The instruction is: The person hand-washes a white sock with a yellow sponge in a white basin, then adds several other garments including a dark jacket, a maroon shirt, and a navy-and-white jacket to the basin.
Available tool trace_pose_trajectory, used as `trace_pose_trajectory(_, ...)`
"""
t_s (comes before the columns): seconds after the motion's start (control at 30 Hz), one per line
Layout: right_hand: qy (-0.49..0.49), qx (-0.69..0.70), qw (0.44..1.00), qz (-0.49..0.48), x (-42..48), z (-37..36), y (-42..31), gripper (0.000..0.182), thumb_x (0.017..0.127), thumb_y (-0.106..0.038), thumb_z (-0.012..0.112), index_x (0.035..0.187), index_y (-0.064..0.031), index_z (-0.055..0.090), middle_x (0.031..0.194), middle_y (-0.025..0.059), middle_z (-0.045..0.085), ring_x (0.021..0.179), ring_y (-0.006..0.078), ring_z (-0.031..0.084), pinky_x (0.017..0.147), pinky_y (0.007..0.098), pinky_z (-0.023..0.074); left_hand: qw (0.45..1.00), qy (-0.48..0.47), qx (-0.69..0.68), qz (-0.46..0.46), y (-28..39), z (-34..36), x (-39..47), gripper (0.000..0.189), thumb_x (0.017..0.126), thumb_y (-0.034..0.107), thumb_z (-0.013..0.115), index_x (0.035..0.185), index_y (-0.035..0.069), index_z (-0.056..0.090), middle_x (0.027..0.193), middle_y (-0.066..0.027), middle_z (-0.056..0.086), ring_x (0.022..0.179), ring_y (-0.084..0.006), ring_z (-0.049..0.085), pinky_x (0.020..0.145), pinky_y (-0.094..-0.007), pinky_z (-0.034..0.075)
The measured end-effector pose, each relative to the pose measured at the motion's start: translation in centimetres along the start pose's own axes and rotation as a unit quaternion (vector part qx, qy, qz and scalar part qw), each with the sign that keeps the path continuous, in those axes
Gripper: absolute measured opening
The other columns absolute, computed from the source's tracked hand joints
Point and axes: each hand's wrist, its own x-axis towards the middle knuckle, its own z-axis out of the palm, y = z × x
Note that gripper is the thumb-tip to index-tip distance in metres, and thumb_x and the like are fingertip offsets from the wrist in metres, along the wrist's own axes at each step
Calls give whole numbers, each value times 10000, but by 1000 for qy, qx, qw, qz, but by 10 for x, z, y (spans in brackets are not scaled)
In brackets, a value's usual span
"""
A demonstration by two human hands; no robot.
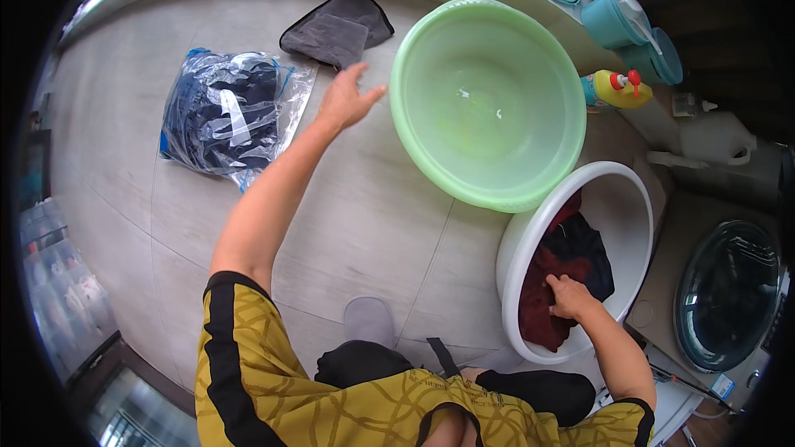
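My left hand [349, 99] is held above the tiled floor with its fingers apart and nothing in them. It is near a folded grey cloth [335, 31] with black edging and a loop, and left of a large light-green plastic basin [484, 105], which holds no clothes. On the left lies a clear plastic bag [223, 115] with dark folded fabric inside. My right hand [566, 297] reaches into a white basin [627, 198], its fingers on dark red fabric [537, 304]; whether they grip it is unclear. Dark navy fabric [593, 254] lies beside it.
At the upper right stand turquoise tubs [612, 15], a yellow bottle with a red pump [612, 88] and a whitish jug [714, 136]. A washing machine with a round dark door [726, 295] is at the right. Clear plastic boxes [68, 298] stand at the left.
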Motion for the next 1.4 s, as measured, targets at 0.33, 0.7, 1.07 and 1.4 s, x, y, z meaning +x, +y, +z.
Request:
trace_pose_trajectory(0.33, 31, -40, 997, -56, 7, 6, 14, 551, 668, -281, 776, 1125, -108, 523, 1077, 165, 591, 1023, 331, 581, 871, 413, 474, 873, -73, -428, -223, 77, 42, -91, 335, 877, 262, 560, 1136, 50, 542, 970, -57, 626, 807, -164, 622, 641, -289, 500)
trace_pose_trajectory(0.7, 169, 2, 985, -41, -64, -86, -17, 378, 628, -309, 802, 883, -64, 666, 863, 147, 665, 854, 335, 628, 766, 411, 498, 945, 165, 278, -53, -59, -25, -138, 603, 665, 182, 748, 1201, 97, 483, 1189, -147, 480, 1103, -288, 481, 878, -408, 428)
trace_pose_trajectory(1.07, 235, -22, 957, -167, -44, -101, -49, 447, 733, -250, 726, 1103, -78, 543, 927, 143, 637, 871, 344, 604, 748, 433, 487, 931, 189, 304, -75, -111, -111, -135, 193, 795, 158, 569, 976, 138, 634, 962, -106, 624, 896, -310, 596, 745, -412, 485)
trace_pose_trajectory(1.4, 252, -38, 946, -202, -36, -129, -64, 309, 728, -166, 713, 988, -46, 597, 906, 131, 633, 858, 333, 600, 732, 421, 488, 955, 223, 149, -126, -81, -169, -134, 244, 809, 277, 665, 841, 35, 663, 622, -118, 595, 530, -229, 538, 548, -334, 421)
